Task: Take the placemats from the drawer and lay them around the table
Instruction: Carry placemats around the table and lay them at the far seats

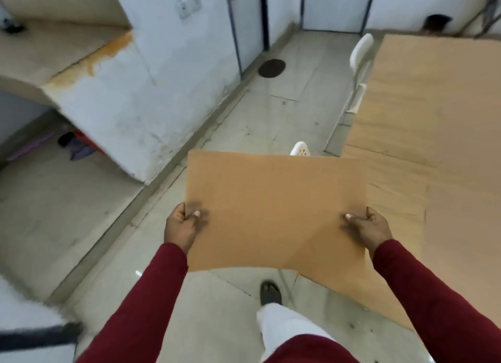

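Over on the far left, a worn white counter block [130,96] with an orange-brown stain [108,54] along its top edge, and a tangle of purple and red cloth [78,145] tucked in the recess beneath it. At the bottom left corner a dark blurred bar [38,335] cuts across, too smeared to name.

Now the left hand [181,227], coming out of a dark red sleeve [146,303]: thumb on top, fingers curled under, pinching the left edge of a tan placemat [276,210]. The mat is up in the air, held roughly flat in front of the body, above the pale tiled floor [206,322]. Whether it is one sheet or several stacked, I cannot tell from here. Below it, a foot in a dark sandal [270,292] on the tiles and a white trouser leg [282,327].

Further back along the floor, a round dark drain cover [272,68] near the wall. Peeking just past the mat's far edge, the top of a white plastic chair [300,148], and another white chair [359,64] pushed in at the table's side.

On to the right hand [371,227]: same grip, thumb on top, clamping the mat's right edge, sleeve trailing to the frame's corner. The mat's right side overlaps the near left corner of the brown table [447,134] in view, hovering just over or beside it; contact cannot be judged.
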